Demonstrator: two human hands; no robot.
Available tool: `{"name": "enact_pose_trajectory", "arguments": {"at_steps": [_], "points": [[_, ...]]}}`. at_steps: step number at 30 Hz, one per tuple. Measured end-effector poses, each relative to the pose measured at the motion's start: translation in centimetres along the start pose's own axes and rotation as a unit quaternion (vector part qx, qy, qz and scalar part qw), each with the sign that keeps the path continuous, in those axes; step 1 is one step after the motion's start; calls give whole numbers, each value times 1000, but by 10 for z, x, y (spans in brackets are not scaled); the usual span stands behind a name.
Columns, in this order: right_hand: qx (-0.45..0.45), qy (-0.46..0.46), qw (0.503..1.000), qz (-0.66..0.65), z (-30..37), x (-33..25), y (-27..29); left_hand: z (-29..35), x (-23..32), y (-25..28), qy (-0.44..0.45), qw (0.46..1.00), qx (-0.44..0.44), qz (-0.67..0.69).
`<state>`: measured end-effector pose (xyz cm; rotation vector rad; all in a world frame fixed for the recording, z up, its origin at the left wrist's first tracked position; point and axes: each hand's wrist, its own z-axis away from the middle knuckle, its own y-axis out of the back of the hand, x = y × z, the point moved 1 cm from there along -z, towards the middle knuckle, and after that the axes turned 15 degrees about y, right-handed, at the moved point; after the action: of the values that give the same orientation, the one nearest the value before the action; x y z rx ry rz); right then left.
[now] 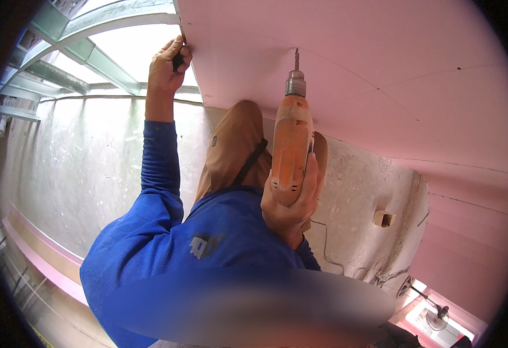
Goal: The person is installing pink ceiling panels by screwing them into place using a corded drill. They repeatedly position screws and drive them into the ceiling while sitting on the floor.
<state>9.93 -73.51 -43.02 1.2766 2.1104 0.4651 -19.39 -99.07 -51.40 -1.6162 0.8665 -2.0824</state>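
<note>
In my right hand (294,211) is a worn orange power drill (291,145), its body upright in the picture. The bit in its metal chuck (295,84) points to the pink board (370,52); whether the tip touches the board, I cannot tell. My left hand (171,61) is raised at the board's left edge. Its fingers are closed around a small dark object (178,61), mostly hidden, with the fingertips against or very near the edge.
Left of the board runs a frame of metal profiles (111,64) with bright openings. A rough grey wall (103,156) lies behind. On the right are a square box (384,218) in the wall, a thin cable (326,249) and a fan-like object (436,319).
</note>
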Motion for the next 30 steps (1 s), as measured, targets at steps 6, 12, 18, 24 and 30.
{"name": "enact_pose_trajectory", "arguments": {"at_steps": [6, 12, 18, 24, 30], "points": [[-8, 17, 1000, 19, 0, 2, 0, -2, -2, 4, -10, 1000, 1, -9], [-15, 25, 999, 31, -5, 2, 1, -2, -1, 5, -7, 1000, -11, -5], [-19, 28, 999, 25, -7, 2, 0, -3, -2, 6, -10, 1000, -9, -7], [-13, 44, 998, 35, -8, 5, -5, -4, -2, 7, 0, 1000, -4, 4], [-40, 2, 999, 12, -7, 2, -4, -6, -2, 8, -1, 1000, -13, 4]]}}
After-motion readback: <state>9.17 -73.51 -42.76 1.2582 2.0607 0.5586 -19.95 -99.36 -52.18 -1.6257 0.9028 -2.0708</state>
